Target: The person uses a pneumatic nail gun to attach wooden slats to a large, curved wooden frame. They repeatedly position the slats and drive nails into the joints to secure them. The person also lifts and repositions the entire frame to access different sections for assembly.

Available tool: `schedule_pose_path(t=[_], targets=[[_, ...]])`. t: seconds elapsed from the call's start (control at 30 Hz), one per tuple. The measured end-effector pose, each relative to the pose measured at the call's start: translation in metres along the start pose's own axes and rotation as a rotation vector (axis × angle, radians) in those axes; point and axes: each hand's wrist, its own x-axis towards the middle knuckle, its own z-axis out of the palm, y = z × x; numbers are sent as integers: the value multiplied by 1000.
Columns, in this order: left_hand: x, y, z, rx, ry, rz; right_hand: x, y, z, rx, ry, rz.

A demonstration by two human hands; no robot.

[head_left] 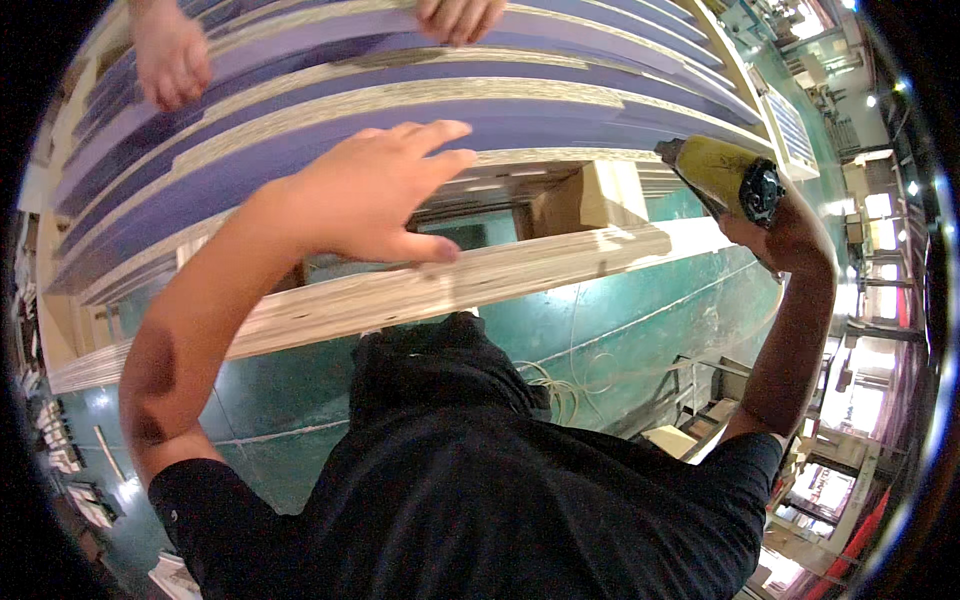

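My left hand (370,200) is stretched over the near side of a large wooden frame, fingers spread and holding nothing. It hovers between a pale front rail (440,285) and the nearest purple-faced slat (400,122). At the right, my right hand (757,243) grips a yellow and black nail gun (715,172). The tool's dark nose points left, over the slat ends near the frame's right side. Between the slats and the rail sits a wooden block (612,195). How far the left fingers are above the wood I cannot tell.
Another person's hands, one at the far left (172,65) and one at the top middle (460,16), are over the far slats. A pale hose (560,392) lies coiled on the green floor (610,310). Racks with wood pieces (690,425) stand at the lower right.
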Motion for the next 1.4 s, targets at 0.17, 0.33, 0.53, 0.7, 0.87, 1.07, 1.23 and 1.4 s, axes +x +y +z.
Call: schedule_pose_path(t=[0.17,0.33,0.53,0.7,0.87,1.07,1.23,1.4], targets=[[97,48,32,86,18,-23,11,55,-20,-180,20,57],[140,85,29,94,-53,-105,30,80,-45,-276,-61,-132],[145,98,38,105,-29,-179,76,54,-51,-334,-317,-423],[147,102,39,129,-43,-191,100,23,-33,-190,-452,-389],[142,92,47,20,34,-137,107,4,-22,-226,-521,-259],[140,90,42,103,-43,-98,133,4,-19,-315,-671,-349],[136,87,42,40,-2,-28,143,2,-17,-335,-680,-319],[138,88,45,18,1,-24,152,6,-18,-337,-694,-370]])
